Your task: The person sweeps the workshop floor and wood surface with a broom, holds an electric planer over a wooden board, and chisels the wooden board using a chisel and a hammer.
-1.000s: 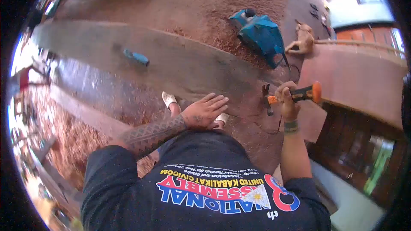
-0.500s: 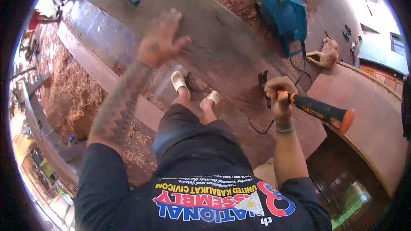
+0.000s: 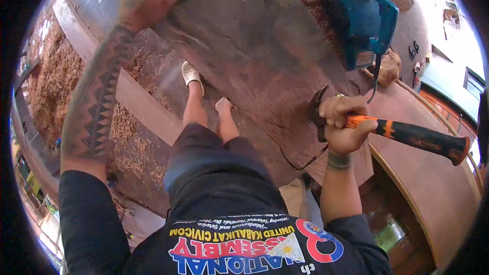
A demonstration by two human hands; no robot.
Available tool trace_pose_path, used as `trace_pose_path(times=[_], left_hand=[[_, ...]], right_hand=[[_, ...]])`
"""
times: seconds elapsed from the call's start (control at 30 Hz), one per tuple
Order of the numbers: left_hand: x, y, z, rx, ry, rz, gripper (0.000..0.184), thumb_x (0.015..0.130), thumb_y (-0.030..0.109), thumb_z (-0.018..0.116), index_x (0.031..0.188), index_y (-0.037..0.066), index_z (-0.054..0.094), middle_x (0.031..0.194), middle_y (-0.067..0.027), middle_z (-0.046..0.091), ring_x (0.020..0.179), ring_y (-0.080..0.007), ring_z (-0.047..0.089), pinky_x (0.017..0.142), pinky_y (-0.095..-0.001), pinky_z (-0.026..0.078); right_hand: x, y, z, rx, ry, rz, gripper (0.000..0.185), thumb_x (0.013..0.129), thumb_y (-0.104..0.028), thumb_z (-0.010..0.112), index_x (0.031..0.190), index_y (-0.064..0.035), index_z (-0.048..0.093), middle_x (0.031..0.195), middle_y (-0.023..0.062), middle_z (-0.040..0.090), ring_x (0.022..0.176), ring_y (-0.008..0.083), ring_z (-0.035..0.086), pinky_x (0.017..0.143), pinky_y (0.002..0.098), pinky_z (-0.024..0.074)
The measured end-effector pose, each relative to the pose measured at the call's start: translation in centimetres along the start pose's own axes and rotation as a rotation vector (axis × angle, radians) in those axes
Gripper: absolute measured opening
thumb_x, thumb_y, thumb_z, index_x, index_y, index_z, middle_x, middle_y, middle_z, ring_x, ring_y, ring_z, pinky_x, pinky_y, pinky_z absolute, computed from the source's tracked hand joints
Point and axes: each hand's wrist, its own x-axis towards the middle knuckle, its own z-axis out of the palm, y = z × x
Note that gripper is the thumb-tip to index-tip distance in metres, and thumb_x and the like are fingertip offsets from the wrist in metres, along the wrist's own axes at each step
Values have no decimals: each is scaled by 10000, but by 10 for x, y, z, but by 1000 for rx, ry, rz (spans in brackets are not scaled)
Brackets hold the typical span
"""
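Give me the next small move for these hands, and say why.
Probably reach the left hand a little farther along the board: its thumb is spread and its forearm stretched out, while the right hand holds the hammer close to its head, a hold that seems poor for swinging.

The hammer (image 3: 389,128) has a metal head (image 3: 317,111) and matt grip (image 3: 430,140); the board (image 3: 254,56) is grainy wood.

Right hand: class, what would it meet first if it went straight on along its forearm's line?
Likely the blue power tool, ahead of the right hand, though the hand's height above the board is hard to judge.
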Motion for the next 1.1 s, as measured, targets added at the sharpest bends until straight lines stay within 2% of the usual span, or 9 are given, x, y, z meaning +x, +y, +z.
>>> trace_pose_path(times=[0.2, 0.3, 0.43, 0.53, 0.63, 0.77, 0.93, 1.03, 1.1], left_hand=[[-1, 1, 5, 38, 56, 33, 832, 992, 606, 622, 1621, 101, 420, 1710, -171, 365, 1619, -390, 246, 1326, -519, 182], [-1, 2, 4, 41, 32, 28, 831, 997, 615, 612, 1622, 103, 417, 1707, -170, 369, 1619, -396, 243, 1327, -518, 176], [-1, -4, 2, 43, 20, 54, 840, 1006, 644, 587, 1629, 110, 405, 1711, -164, 362, 1622, -385, 238, 1328, -513, 172], [1, -11, 8, 59, 27, 67, 845, 1011, 663, 569, 1632, 116, 400, 1717, -160, 351, 1627, -370, 231, 1331, -511, 168], [1, -15, 13, 86, 56, 77, 855, 1014, 685, 549, 1633, 117, 395, 1721, -154, 343, 1631, -357, 222, 1332, -512, 170], [4, -17, 17, 83, 56, 57, 885, 1008, 720, 533, 1637, 115, 389, 1728, -142, 333, 1634, -353, 214, 1337, -510, 162], [1, -20, 23, 103, 81, 62, 906, 1005, 742, 518, 1644, 114, 379, 1734, -133, 324, 1634, -352, 209, 1341, -505, 158], [-1, -16, 17, 42, 29, 19, 921, 1001, 754, 513, 1649, 115, 374, 1738, -129, 315, 1633, -350, 213, 1346, -498, 149], [-6, -14, 20, 44, 94, 35, 927, 997, 753, 521, 1649, 110, 374, 1739, -129, 313, 1631, -347, 217, 1348, -490, 149]], right_hand=[[1, -3, 4, 5, 63, 47, 717, 1010, -768, 482, 962, -63, 605, 608, -38, 390, 583, 139, 443, 626, 347, 436], [4, -7, 7, -90, 40, 86, 712, 1009, -770, 482, 949, -68, 584, 644, -20, 424, 596, 136, 458, 641, 351, 461], [14, -14, 32, -175, 149, 307, 791, 957, -850, 450, 1019, -66, 546, 713, 12, 473, 610, 137, 471, 658, 343, 493], [22, -21, 65, -16, 102, 530, 924, 879, -952, 374, 1097, -64, 504, 732, 26, 492, 615, 142, 479, 640, 329, 490], [30, -7, 71, 61, 4, 562, 933, 878, -958, 349, 1087, -63, 506, 720, 28, 488, 612, 141, 479, 629, 328, 478], [51, -7, 109, -64, 69, 617, 844, 892, -936, 376, 1010, -105, 468, 690, 24, 440, 587, 156, 441, 593, 344, 429], [59, 2, 134, -106, -97, 644, 784, 978, -860, 352, 1015, -86, 474, 692, 24, 447, 560, 143, 436, 580, 322, 421], [70, 13, 153, -140, -6, 514, 634, 1096, -693, 372, 973, -87, 513, 694, -14, 460, 575, 90, 445, 536, 268, 394], [87, 12, 159, -195, -37, 534, 596, 1110, -664, 383, 955, -102, 510, 688, -23, 456, 554, 86, 441, 517, 264, 387]])
